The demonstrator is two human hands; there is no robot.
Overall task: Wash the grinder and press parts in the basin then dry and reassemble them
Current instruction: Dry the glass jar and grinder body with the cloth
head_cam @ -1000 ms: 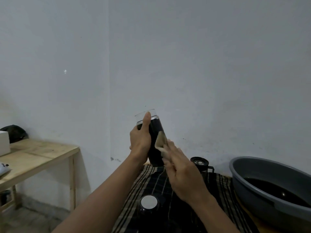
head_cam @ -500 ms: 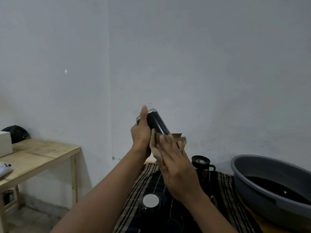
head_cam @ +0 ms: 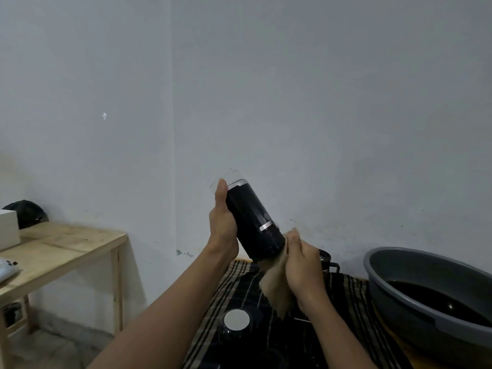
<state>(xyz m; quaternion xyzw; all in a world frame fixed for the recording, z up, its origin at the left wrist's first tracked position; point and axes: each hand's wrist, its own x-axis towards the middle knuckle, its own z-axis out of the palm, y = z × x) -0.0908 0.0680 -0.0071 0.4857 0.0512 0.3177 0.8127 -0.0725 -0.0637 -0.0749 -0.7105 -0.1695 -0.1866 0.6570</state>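
Black and tilted, the grinder body (head_cam: 251, 222) hangs in the air over the striped mat (head_cam: 239, 286), and the left hand (head_cam: 222, 222) curls its fingers round it. The right hand (head_cam: 303, 265) clutches a beige rag (head_cam: 277, 291) in its fingers against the lower end, near the grey basin (head_cam: 426, 267).

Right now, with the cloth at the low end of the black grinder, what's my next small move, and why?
Probably rub the cloth round the bottom end of the grinder, turning it with the left hand. The right hand holds the cloth against that end, and the left grips the tilted body higher up.
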